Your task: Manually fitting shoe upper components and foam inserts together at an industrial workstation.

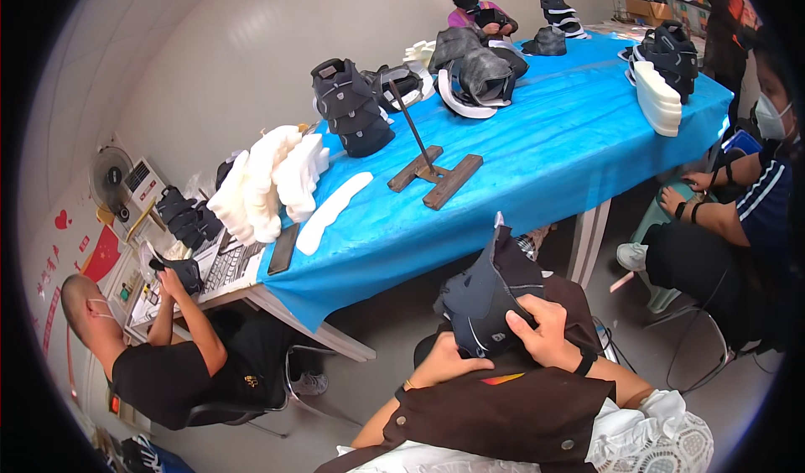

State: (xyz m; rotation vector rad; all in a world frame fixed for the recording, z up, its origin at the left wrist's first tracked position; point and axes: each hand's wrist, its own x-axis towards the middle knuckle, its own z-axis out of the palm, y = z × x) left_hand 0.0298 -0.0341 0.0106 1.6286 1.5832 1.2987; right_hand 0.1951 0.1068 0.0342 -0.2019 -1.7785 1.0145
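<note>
On my lap is a dark navy sewn fabric piece, shaped like a soft cap point(478, 305), with thin pale seam lines and a small light mark. Its far end rises to a point with a white tip. My left hand point(444, 361) grips the near left edge, thumb on top. My right hand point(543, 332) holds the right side, with its thumb pressed on the outer face and its fingers partly hidden behind the fabric. Brown cloth point(495, 418) covers my lap below both hands.
A table with a blue cover point(537, 163) stands ahead. On it are a wooden stand with a metal rod point(436, 175), white padding pieces point(264, 184) and stacked dark cap-like pieces point(348, 108). People sit left point(159, 372), right point(738, 213) and at the far side point(482, 12).
</note>
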